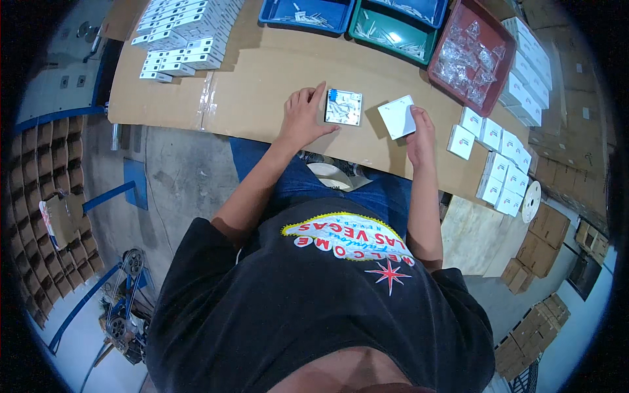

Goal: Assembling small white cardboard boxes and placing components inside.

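A small square case (343,108) lies on the cardboard-covered table in front of me. Its upper side shows white and grey details, with a blue piece in one corner; I cannot tell exactly what is inside. My left hand (303,118) is beside its left edge, thumb and fingers spread around that side and not closed on it. Just to the right, my right hand (420,134) grips a flat white square cover (396,118) by its right edge. The cover is tilted above the table, apart from the case. The fingers behind it are partly hidden.
Stacked small white boxes (190,33) stand at the far left. Blue bins (308,14) and a green bin (393,36) hold small white pieces. A red bin (473,56) holds clear plastic bags. More white boxes (502,177) and a white roll (531,201) line the right edge.
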### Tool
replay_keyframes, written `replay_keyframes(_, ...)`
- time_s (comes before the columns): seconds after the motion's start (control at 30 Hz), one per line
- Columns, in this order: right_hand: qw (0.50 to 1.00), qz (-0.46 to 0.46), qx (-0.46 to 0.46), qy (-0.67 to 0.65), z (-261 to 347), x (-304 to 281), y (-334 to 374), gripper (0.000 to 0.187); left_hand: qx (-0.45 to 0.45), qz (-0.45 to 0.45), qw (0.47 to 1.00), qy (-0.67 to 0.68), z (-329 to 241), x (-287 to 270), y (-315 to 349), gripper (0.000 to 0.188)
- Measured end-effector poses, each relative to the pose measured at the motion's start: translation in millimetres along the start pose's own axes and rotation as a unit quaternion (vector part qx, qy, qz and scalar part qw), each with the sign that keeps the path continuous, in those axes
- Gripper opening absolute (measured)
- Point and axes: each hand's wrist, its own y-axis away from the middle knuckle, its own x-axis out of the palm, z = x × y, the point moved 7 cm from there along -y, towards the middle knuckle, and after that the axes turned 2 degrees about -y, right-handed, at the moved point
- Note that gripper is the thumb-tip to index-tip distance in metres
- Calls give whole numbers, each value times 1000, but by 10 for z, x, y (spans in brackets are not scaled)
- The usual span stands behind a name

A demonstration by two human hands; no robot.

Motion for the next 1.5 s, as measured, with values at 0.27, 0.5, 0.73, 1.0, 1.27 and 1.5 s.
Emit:
replay_keyframes(0.27, 881, 264, 143, -366, -18, 377, 178, 46, -9, -12, 998, 56, 41, 27, -39, 90)
replay_keyframes(0.5, 883, 316, 66, -340, 324, 304, 318, 53, -60, 96, 766, 632, -96, 98, 17, 101)
replay_keyframes(0.73, 858, 374, 35, -349, 634, 269, 399, 64, -78, 137, 584, 796, -566, -415, 14, 98)
replay_keyframes(1.0, 762, 470, 66, -441, 803, 473, 562, 61, -214, 67, 652, 725, -505, -407, -74, 37)
replay_keyframes(1.27, 782, 413, 103, -456, 619, 353, 434, 62, -210, 70, 690, 689, -456, -304, -75, 41)
replay_keyframes(1.5, 791, 382, 86, -470, 709, 482, 387, 82, -204, 59, 698, 684, -517, -347, -126, 48)
